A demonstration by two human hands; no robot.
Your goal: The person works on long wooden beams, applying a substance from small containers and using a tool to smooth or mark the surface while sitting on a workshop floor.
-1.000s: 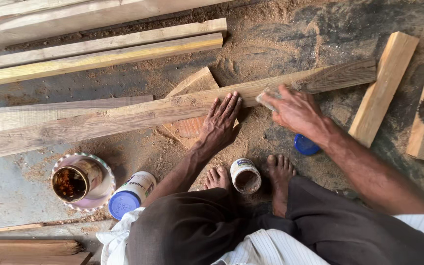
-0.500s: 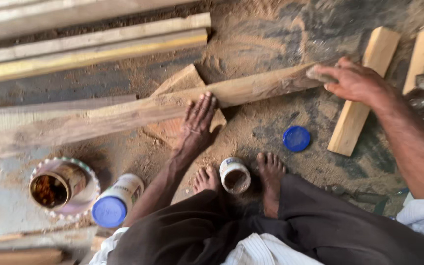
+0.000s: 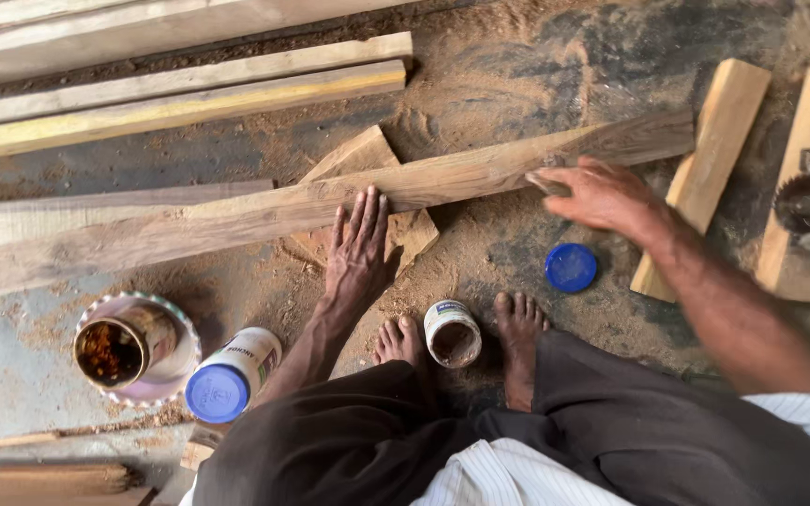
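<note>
Long plank [image 3: 264,217]: lies slantwise on the sawdust-covered floor [image 3: 517,66], its right end higher in the view than its left.
Left hand [image 3: 358,251]: flat on the long plank near its middle, fingers [image 3: 364,214] spread and straight, gripping nothing.
Right hand [image 3: 602,195]: at the plank's right part, fingers curled over a small pale thing pressed to the wood; what it is cannot be told.
Wedge-shaped offcut [image 3: 367,159]: under the plank, showing on both sides of it by the left hand.
Open small jar [image 3: 452,332]: below the plank, between the two bare feet.
Blue lid [image 3: 571,267]: below the plank's right end, near the right wrist.
Blue-capped bottle [image 3: 232,373]: on its side, below the plank's left half, beside a tin [image 3: 116,349].
</note>
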